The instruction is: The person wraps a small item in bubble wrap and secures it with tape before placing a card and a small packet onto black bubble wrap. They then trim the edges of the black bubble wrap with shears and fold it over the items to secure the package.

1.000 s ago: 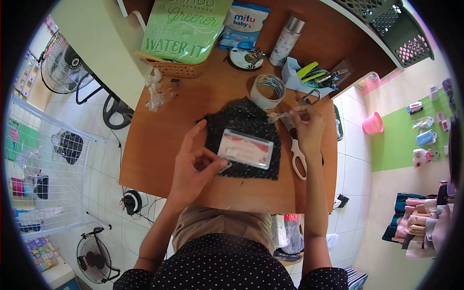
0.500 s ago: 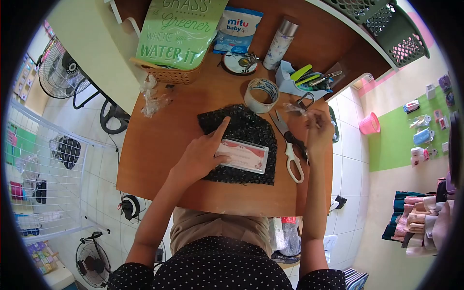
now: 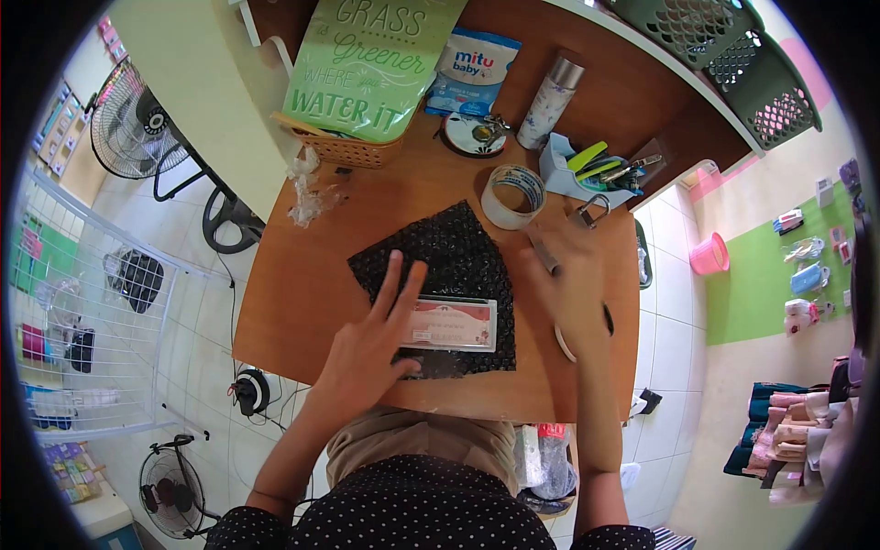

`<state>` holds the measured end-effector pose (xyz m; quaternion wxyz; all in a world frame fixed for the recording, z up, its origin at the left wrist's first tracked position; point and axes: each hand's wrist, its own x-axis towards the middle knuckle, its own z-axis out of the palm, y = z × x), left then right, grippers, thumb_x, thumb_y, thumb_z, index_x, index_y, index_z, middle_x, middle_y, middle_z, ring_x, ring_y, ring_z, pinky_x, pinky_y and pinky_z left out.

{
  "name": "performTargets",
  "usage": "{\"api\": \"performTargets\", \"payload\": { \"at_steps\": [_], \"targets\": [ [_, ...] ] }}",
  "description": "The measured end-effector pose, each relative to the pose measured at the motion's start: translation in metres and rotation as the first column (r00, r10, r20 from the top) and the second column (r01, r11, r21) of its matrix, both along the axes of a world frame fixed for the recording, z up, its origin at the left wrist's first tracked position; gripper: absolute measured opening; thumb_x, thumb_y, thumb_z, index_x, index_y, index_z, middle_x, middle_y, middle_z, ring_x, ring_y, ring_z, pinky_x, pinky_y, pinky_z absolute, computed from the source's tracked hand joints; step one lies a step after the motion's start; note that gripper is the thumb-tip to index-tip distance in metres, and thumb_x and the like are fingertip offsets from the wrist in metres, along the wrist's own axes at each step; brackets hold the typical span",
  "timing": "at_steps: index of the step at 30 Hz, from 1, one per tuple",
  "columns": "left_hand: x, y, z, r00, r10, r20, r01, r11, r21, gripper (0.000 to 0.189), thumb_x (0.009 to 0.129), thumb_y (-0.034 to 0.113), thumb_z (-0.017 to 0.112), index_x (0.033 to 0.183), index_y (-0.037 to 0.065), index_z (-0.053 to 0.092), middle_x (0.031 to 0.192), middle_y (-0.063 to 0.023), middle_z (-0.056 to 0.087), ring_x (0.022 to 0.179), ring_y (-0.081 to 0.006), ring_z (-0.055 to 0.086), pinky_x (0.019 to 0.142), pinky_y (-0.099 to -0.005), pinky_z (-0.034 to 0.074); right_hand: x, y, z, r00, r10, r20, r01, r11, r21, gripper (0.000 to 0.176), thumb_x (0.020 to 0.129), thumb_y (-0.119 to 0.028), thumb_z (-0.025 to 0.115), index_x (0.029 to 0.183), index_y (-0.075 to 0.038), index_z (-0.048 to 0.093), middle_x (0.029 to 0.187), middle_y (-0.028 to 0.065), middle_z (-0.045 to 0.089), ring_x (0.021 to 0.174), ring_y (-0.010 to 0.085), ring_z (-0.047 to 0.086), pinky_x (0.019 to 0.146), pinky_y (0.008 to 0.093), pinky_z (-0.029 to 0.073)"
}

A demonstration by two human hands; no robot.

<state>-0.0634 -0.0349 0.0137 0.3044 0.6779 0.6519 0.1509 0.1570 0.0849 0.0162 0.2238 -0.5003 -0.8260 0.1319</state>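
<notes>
A sheet of black bubble wrap (image 3: 454, 243) lies on the wooden desk, with a flat clear case holding a pink and white card (image 3: 454, 325) on top of it. My left hand (image 3: 371, 344) rests with spread fingers on the wrap and the left end of the case. To the right of the wrap, my right hand (image 3: 573, 284) is blurred by motion over the scissors (image 3: 565, 344), hiding most of them; whether it holds anything cannot be made out. The roll of clear tape (image 3: 513, 197) stands just beyond the wrap.
Behind are a wicker basket (image 3: 353, 151) with a green pouch (image 3: 371, 69), a blue wipes pack (image 3: 472, 73), a small plate (image 3: 472, 136), a flowered bottle (image 3: 550, 105) and a blue pen holder (image 3: 573, 179). Crumpled clear plastic (image 3: 312, 192) lies at the left.
The bubble wrap and case have turned slightly, and the wrap's upper left part is spread differently. My right hand has moved down and left from beside the padlock to over the scissors. The view has shifted.
</notes>
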Motion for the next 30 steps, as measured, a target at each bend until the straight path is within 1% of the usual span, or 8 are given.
{"api": "performTargets", "payload": {
  "at_steps": [3,5,12,14,15,17,21,30],
  "targets": [
    [0.006,-0.015,-0.014,0.987,-0.150,-0.060,0.158,0.974,0.165,0.106,0.060,0.017,0.077,0.145,0.014,0.014,0.150,-0.0141,0.011,0.089,-0.0408,0.060,0.073,-0.0413,0.051,-0.041,0.009,-0.050,0.916,0.402,0.007,-0.400,0.912,-0.089,0.039,0.083,-0.027,0.060,0.115,-0.006,0.059,0.129,0.0171,0.048,0.123,0.0318,0.041,0.101,0.0450,0.031],
    [0.009,-0.021,-0.023,0.957,-0.278,-0.084,0.277,0.961,-0.024,0.102,0.062,0.021,0.076,0.144,0.014,0.016,0.149,-0.0154,0.013,0.078,-0.0386,0.062,0.070,-0.0406,0.052,-0.060,0.020,-0.073,0.868,0.481,0.127,-0.480,0.876,-0.040,0.043,0.085,-0.032,0.057,0.121,-0.006,0.056,0.134,0.0189,0.043,0.125,0.0330,0.038,0.103,0.0470,0.029],
    [0.006,-0.031,-0.023,0.980,-0.200,-0.010,0.200,0.976,0.081,0.093,0.066,0.021,0.076,0.143,0.011,0.023,0.142,-0.0199,0.029,0.066,-0.0306,0.063,0.061,-0.0355,0.052,-0.084,0.023,-0.076,0.958,0.236,0.165,-0.266,0.944,0.194,0.055,0.088,-0.037,0.054,0.127,0.001,0.046,0.134,0.0232,0.041,0.124,0.0368,0.039,0.101,0.0500,0.031],
    [0.000,-0.028,-0.020,0.930,-0.025,0.368,-0.082,0.959,0.273,0.088,0.068,0.021,0.075,0.140,0.008,0.027,0.125,-0.0175,0.048,0.060,-0.0264,0.060,0.056,-0.0340,0.050,-0.073,0.001,-0.038,0.911,0.300,-0.282,-0.296,0.953,0.061,0.042,0.085,-0.028,0.062,0.115,0.002,0.057,0.119,0.0194,0.056,0.109,0.0309,0.054,0.092,0.0435,0.042],
    [-0.002,-0.027,-0.016,0.927,-0.010,0.374,-0.095,0.961,0.261,0.088,0.068,0.021,0.075,0.140,0.008,0.027,0.125,-0.0175,0.048,0.060,-0.0264,0.060,0.056,-0.0340,0.050,-0.067,-0.013,-0.027,0.909,0.308,-0.280,-0.307,0.951,0.048,0.042,0.085,-0.028,0.062,0.115,0.002,0.057,0.119,0.0194,0.056,0.109,0.0309,0.054,0.092,0.0435,0.042],
    [-0.004,-0.022,-0.007,0.857,0.164,0.488,-0.282,0.942,0.179,0.084,0.069,0.020,0.076,0.139,0.007,0.031,0.115,-0.0146,0.054,0.057,-0.0200,0.057,0.053,-0.0300,0.049,-0.052,-0.044,-0.010,0.837,0.014,-0.547,-0.404,0.689,-0.601,0.029,0.079,-0.016,0.070,0.100,0.003,0.064,0.099,0.0123,0.066,0.087,0.0205,0.064,0.079,0.0326,0.049],
    [0.002,-0.014,-0.009,0.823,0.159,0.545,-0.300,0.937,0.181,0.079,0.069,0.017,0.077,0.136,0.007,0.037,0.105,-0.0109,0.059,0.055,-0.0136,0.055,0.050,-0.0255,0.047,-0.038,-0.072,-0.003,0.750,-0.016,-0.661,-0.510,0.623,-0.594,0.019,0.077,-0.007,0.071,0.094,0.002,0.067,0.091,0.0083,0.067,0.077,0.0099,0.062,0.067,0.0231,0.049],
    [0.013,-0.013,-0.028,0.752,0.100,0.651,-0.257,0.955,0.151,0.063,0.068,0.014,0.078,0.124,0.001,0.051,0.089,-0.0070,0.065,0.053,-0.0048,0.052,0.052,-0.0179,0.041,-0.032,-0.081,-0.012,0.609,-0.253,-0.751,-0.443,0.678,-0.587,0.006,0.080,-0.002,0.066,0.083,0.002,0.065,0.078,0.0079,0.065,0.070,0.0121,0.061,0.067,0.0239,0.050]
  ]
}}
